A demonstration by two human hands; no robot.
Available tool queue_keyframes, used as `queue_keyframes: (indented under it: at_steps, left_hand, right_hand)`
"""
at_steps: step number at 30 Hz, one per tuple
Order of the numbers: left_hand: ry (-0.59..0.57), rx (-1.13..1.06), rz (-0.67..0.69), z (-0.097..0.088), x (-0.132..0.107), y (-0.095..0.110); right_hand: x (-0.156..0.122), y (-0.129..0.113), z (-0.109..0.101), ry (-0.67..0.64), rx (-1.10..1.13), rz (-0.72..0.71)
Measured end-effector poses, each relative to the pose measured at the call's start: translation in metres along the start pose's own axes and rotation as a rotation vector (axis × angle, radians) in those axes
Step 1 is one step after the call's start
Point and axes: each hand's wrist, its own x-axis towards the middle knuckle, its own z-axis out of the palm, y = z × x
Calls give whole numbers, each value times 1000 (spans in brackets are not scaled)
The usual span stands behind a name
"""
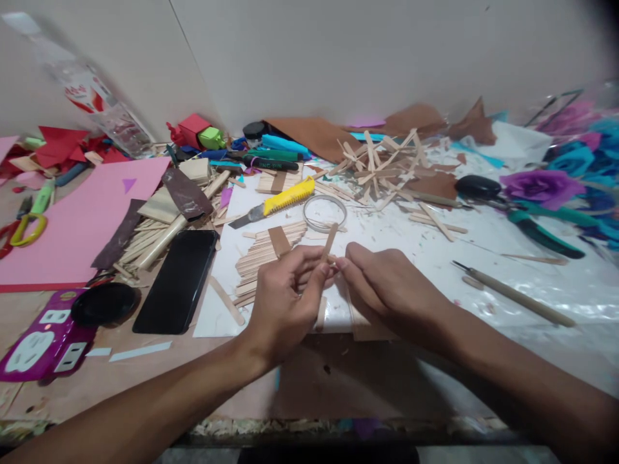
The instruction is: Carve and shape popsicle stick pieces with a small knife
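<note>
My left hand [294,290] pinches a wooden craft stick [330,241] that points up and away from me. Its fingers are curled, and the stick's lower part is hidden behind them. My right hand [370,277] is closed, with thumb and forefinger pressed at a small pale piece beside the stick; what that piece is, I cannot make out. Just beyond my left hand lies a row of craft sticks [256,258] side by side. A roll of tape [325,213] or similar clear ring lies past my fingertips, next to a yellow utility knife [289,196].
A black phone [176,281] and a purple device [46,335] lie at left, near pink paper [87,219]. Loose sticks [380,161] are heaped at the back. Green-handled pliers [546,232] and a thin carving tool [520,296] lie at right. A bottle [97,96] leans against the wall.
</note>
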Motion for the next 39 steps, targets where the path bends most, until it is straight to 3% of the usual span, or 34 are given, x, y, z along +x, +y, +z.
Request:
queue_keyframes:
  at_steps: [11, 16, 20, 22, 27, 32, 37, 39]
  left_hand:
    - [-2, 230, 132, 1, -4, 2]
    - [-7, 391, 216, 3, -4, 6]
    - [21, 488, 266, 5, -5, 9]
    - [18, 497, 262, 5, -6, 9]
    - [-20, 459, 233, 5, -5, 8]
    - [1, 480, 271, 5, -5, 9]
    - [-17, 465, 234, 4, -4, 8]
    - [-12, 449, 226, 4, -4, 8]
  right_hand:
    - [-4, -6, 8, -30, -106, -27]
    - [-9, 1, 15, 93, -255, -122]
    - [-8, 1, 11, 136, -148, -205]
    - [-6, -1, 9, 102, -109, -178]
    - [-3, 0, 9, 57, -254, -81]
    - [1, -4, 2, 55, 84, -44]
    - [3, -4, 1, -58, -311, -41]
    - [5, -4, 0, -86, -337, -57]
